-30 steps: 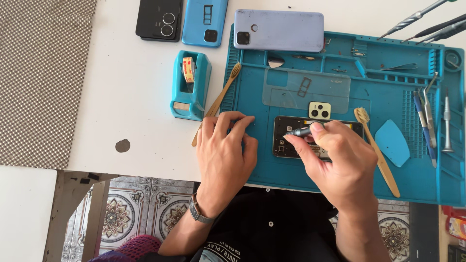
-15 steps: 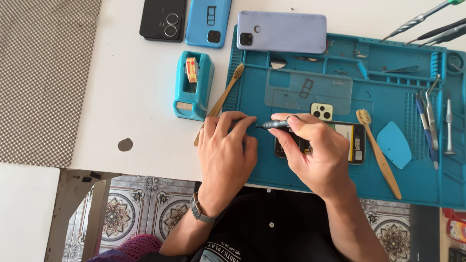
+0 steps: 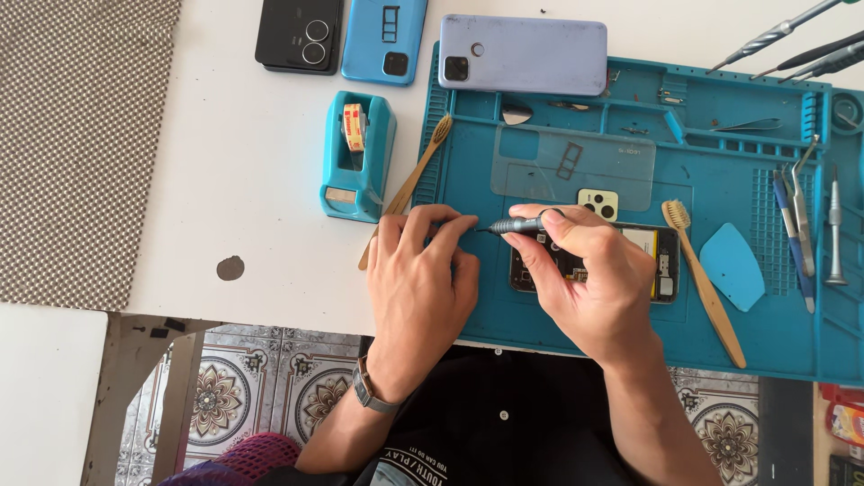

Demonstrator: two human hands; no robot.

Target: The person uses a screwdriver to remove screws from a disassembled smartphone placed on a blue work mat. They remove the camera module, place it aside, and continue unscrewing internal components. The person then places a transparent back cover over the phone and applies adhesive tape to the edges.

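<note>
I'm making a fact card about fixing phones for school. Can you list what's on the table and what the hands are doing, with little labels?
Place: white table with a blue repair mat
Right hand: holds a small grey screwdriver, tip pointing left
Left hand: flat on the mat edge, fingertips at the screwdriver tip
Under the right hand: opened phone, insides showing
On the mat: clear phone case, two bamboo brushes, blue pick
Top edge: lilac phone, blue phone, black phone
Beside the mat: blue tape dispenser
</note>
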